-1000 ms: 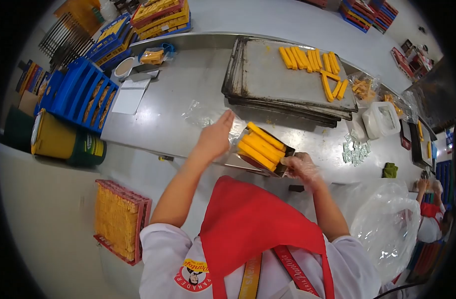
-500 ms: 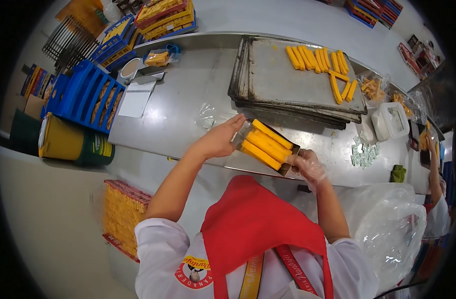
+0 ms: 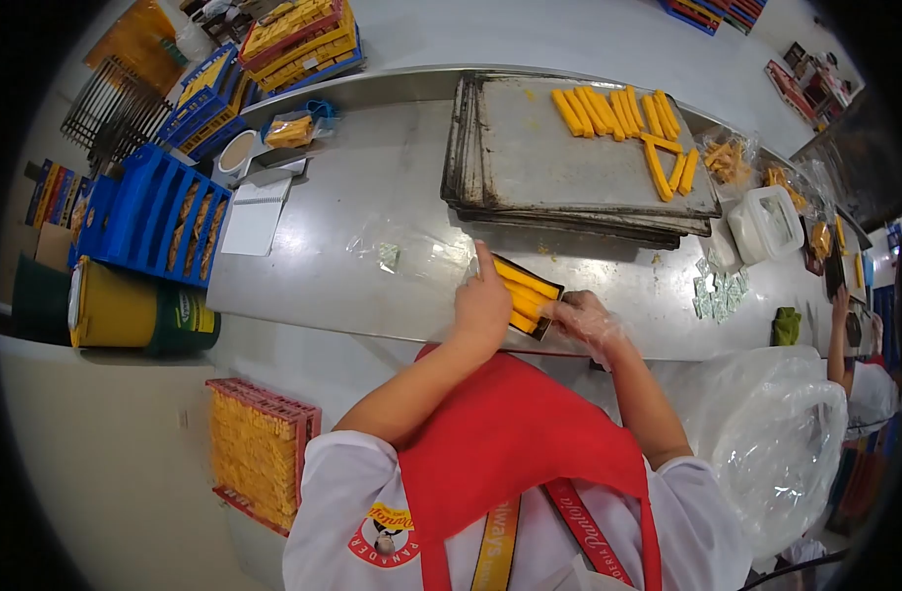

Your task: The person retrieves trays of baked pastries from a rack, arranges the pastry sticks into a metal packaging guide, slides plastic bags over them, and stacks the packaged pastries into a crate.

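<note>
Several yellow sticks [image 3: 526, 292] — left hand [image 3: 482, 303] alongside, right hand [image 3: 587, 321] gripping tray [image 3: 540, 330].

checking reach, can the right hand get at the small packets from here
Probably yes: only bare tabletop seems to lie between the right hand and the small packets, though its grip is on the dark container.

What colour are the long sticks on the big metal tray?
The long sticks are bright yellow-orange, seen best in the head view.
</note>
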Demonstrator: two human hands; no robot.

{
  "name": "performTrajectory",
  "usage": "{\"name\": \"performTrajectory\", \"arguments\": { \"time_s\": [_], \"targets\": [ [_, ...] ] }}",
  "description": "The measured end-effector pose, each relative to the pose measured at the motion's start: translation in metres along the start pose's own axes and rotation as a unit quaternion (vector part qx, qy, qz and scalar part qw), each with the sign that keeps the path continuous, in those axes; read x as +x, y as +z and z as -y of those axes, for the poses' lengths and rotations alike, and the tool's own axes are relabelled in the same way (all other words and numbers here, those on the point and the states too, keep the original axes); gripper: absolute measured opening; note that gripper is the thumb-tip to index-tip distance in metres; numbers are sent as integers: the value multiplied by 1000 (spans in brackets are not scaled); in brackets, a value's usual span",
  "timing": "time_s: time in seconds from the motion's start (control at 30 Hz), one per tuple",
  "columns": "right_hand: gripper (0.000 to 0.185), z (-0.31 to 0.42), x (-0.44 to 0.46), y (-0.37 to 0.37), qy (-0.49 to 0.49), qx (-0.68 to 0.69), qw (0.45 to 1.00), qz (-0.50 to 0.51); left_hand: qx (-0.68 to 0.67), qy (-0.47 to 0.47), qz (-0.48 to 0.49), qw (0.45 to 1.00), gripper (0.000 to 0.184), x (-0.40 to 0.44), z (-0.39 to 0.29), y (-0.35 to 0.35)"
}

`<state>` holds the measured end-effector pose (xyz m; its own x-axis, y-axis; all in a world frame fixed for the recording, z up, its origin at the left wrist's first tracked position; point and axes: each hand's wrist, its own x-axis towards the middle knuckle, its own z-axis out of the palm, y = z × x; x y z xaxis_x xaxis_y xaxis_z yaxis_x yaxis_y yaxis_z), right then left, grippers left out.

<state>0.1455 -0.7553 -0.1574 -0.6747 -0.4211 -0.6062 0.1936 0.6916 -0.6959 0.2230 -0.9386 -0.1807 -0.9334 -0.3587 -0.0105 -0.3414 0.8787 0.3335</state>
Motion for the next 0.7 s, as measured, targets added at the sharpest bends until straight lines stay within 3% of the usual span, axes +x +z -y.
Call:
{"name": "performTrajectory", "arguments": {
  "time_s": [0.07,0.1,0.17,0.23,0.27,0.3,0.33,0.37,0.4,0.43,0.5,0.53,0.57,0.6,0.63,0.67,0.7],
  "targets": [
    [55,1,6,-2,1,25,999,22,-13,-29,-1,999,64,-10,-10,-14],
    [53,2,9,-2,2,50,998,42,41,76,31,996,59,-16,-14,-22],
    [51,4,12,-3,3,72,996,46,41,139,45,988,51,-13,-11,-45],
    [49,4,15,-4,5,96,994,50,-40,14,33,999,46,25,31,-87],
    [49,4,16,-5,5,102,993,51,-126,5,-167,978,50,41,71,-82],
    [49,4,17,-6,5,108,993,52,74,56,-293,952,51,55,111,-86],
    [49,5,17,-4,7,108,993,52,197,-12,-281,939,56,61,155,-74],
    [48,8,17,-3,5,108,993,44,23,-67,-144,987,57,69,201,-56],
    [47,14,17,-2,2,107,994,37,-153,-119,1,981,58,69,208,-64],
    [47,21,18,-1,4,106,994,37,-154,-120,1,981,58,66,209,-63],
    [46,34,21,3,13,26,999,24,-311,-196,172,914,59,55,203,-64],
    [46,35,23,5,16,25,999,27,-191,-125,127,965,59,57,211,-55],
    [44,36,24,6,8,40,999,31,-192,-127,128,965,59,52,209,-50],
    [42,37,26,6,0,56,998,34,-15,-102,66,992,58,43,188,-59],
    [42,35,29,6,1,55,998,35,162,-74,2,984,58,38,172,-66],
    [44,30,33,4,-2,36,999,29,161,-74,3,984,58,39,165,-69],
    [46,27,35,3,-5,17,1000,23,48,-24,-9,999,58,43,159,-71]
  ]
}}
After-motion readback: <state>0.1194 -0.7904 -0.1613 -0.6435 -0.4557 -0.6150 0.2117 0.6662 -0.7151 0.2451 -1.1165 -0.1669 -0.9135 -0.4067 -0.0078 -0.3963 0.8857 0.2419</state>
